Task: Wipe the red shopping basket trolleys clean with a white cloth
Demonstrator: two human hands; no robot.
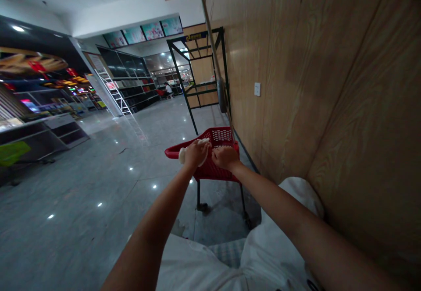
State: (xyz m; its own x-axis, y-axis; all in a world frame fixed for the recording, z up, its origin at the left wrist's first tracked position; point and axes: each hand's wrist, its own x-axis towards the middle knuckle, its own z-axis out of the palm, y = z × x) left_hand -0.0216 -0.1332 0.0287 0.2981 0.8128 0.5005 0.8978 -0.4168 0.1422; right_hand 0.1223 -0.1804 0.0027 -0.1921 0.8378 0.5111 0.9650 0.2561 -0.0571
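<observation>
The person's left hand is pressing a crumpled white cloth onto the rim of a red plastic mesh shopping cart, its fingers clamping together over the cloth. The right hand is lying on the same rim just beside it, fingers together, though whether they are gripping is hard to tell. The cart is standing on a polished grey tile floor beside a wood-grain panel wall. Farther ahead, a black metal shelf frame is standing against that wall, and a seated person is showing small in the distance.
</observation>
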